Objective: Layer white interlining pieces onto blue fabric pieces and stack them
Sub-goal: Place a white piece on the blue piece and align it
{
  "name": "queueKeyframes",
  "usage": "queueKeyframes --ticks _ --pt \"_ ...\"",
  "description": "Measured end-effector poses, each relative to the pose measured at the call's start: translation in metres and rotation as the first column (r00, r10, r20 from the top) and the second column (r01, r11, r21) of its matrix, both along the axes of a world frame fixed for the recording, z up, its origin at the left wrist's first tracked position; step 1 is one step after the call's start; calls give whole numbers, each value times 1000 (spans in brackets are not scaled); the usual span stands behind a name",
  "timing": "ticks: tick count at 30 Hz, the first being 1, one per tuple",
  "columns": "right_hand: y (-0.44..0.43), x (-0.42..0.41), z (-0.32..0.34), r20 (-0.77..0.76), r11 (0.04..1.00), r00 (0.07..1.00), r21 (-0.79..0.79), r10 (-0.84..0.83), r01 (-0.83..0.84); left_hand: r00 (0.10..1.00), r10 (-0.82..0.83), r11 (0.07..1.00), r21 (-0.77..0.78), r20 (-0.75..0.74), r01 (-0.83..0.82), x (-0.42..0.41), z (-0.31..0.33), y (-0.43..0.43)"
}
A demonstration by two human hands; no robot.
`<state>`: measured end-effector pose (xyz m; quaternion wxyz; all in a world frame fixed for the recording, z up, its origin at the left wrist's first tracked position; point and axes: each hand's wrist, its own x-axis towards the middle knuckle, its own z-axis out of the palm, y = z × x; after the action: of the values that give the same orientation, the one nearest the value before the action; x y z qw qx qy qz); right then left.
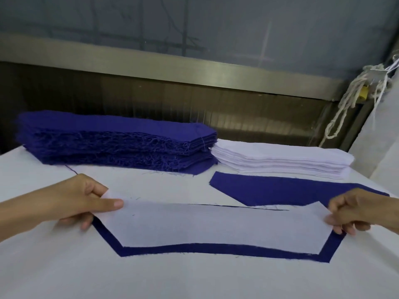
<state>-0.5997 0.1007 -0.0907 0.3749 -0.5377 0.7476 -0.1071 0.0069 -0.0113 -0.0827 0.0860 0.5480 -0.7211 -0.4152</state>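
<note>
Centrally, a white interlining piece (207,225) lies over a blue fabric piece (151,249) on the desk (64,272), blue showing along its near and side edges. Its left end is pinched by the left hand (86,203), its right end by the right hand (354,214). Behind lie another blue piece (280,190), a blue stack (108,139) and a white stack (280,160).

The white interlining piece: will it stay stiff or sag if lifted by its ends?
Probably it sags a little: the white interlining piece looks thin and lies flat. Likely light, since the left hand and right hand merely pinch its ends.
</note>
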Motion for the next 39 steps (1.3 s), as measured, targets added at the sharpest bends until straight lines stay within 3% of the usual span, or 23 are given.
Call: queueKeyframes --ticks 9,20,39 --pt "-5 -21 -15 -12 1000 1000 6 -28 28 996 42 994 -96 -76 -49 0 -22 -9" --pt "-4 -9 -8 38 995 994 20 99 -100 996 89 985 -145 -18 -90 -7 -18 -3" --pt "5 19 4 6 998 998 -12 58 -58 978 160 967 -222 134 -128 -11 -10 7"
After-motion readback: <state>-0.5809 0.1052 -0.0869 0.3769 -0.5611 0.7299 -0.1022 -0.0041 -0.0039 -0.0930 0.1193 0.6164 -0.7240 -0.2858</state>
